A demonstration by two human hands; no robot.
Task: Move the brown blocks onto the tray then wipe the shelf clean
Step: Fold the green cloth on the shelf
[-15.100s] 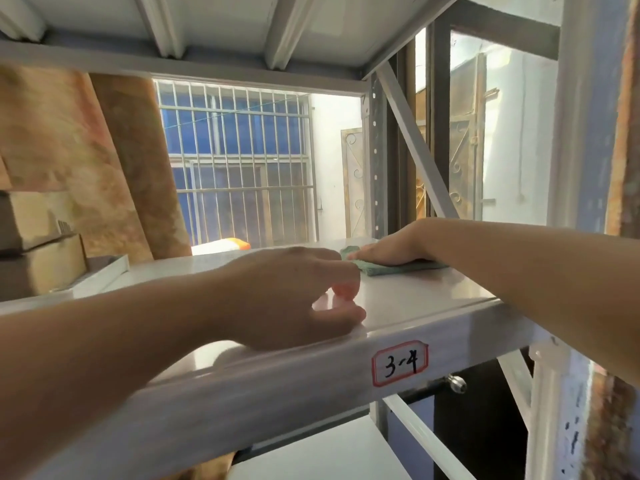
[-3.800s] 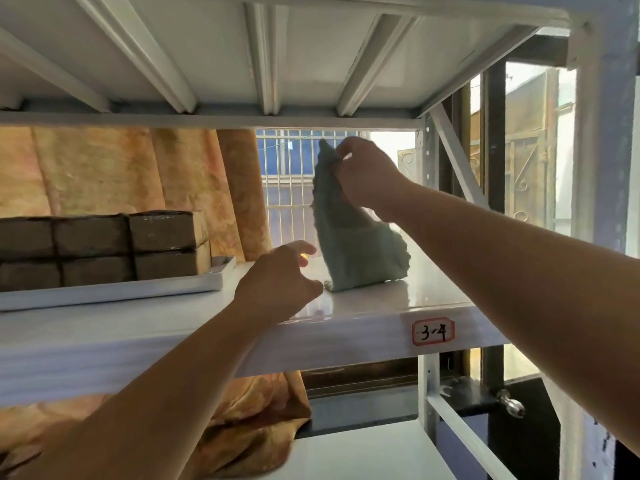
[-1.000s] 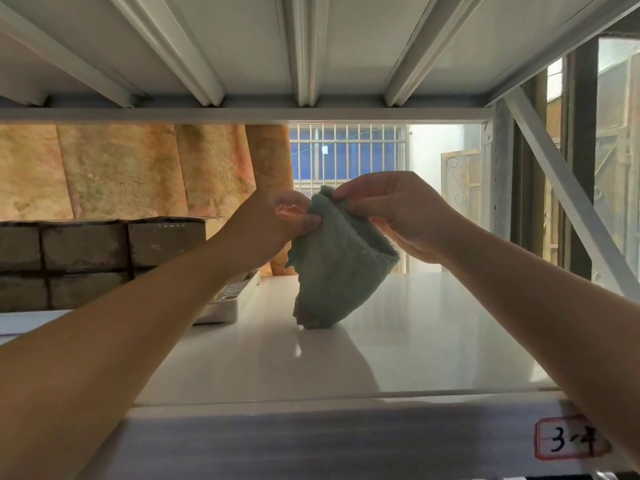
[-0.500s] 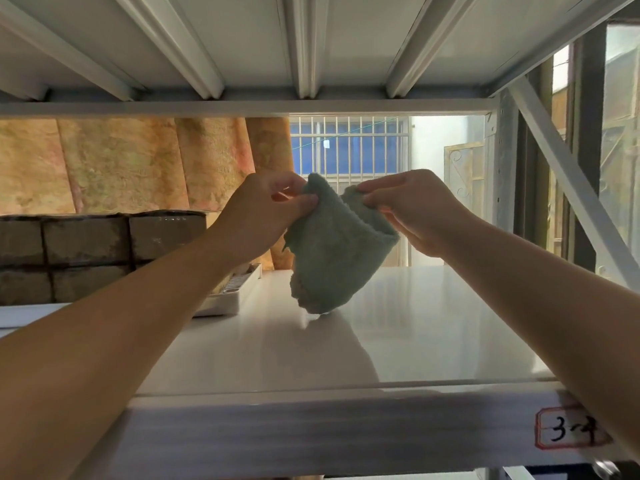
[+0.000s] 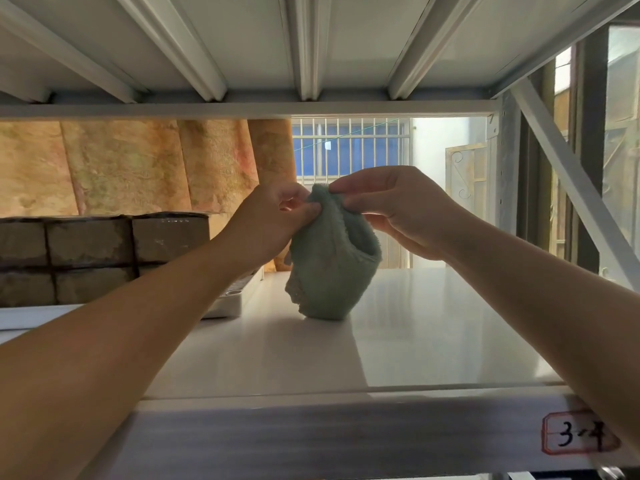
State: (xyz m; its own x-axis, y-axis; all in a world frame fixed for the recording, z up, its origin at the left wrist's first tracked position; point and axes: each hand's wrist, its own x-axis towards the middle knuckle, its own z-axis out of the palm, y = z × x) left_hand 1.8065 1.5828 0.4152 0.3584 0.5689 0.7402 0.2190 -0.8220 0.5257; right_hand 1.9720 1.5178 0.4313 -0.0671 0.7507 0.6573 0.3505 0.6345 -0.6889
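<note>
Both hands up at shelf lvl now, meeting in the middle of the view. Left hand (image 5: 273, 223) has thumb + forefinger pinched tight on the top edge of the green cloth (image 5: 329, 268), other fingers curled in behind. Right hand (image 5: 398, 209) does the same from the other side: thumb under, fingertips on top, clamped on the cloth's upper rim, w/ the two pinches just beside each other. The cloth hangs down between them like a slack pouch, open fold facing right. Its lowest bulge is down at the white shelf (image 5: 433, 323); touching or just over it, can't tell. The shelf surface is glossy, w/ the cloth's shadow running toward the front edge. Over on the left, the brown blocks (image 5: 86, 251) sit on the white tray (image 5: 228, 303), stacked two high, three columns showing, packed side by side. The left forearm crosses in front of the tray's near corner, and the tray's right end stops near the cloth but apart from it. On the front lip at bottom right is a red-bordered label (image 5: 578, 433), handwritten "3-4" or similar. Overhead is the ribbed underside of the upper shelf (image 5: 311, 46). Behind the blocks hangs mottled orange-tan fabric (image 5: 138, 164). Straight back is a barred window (image 5: 349, 150) w/ blue behind it. A grey diagonal brace (image 5: 568, 174) runs down the rack's right side.
</note>
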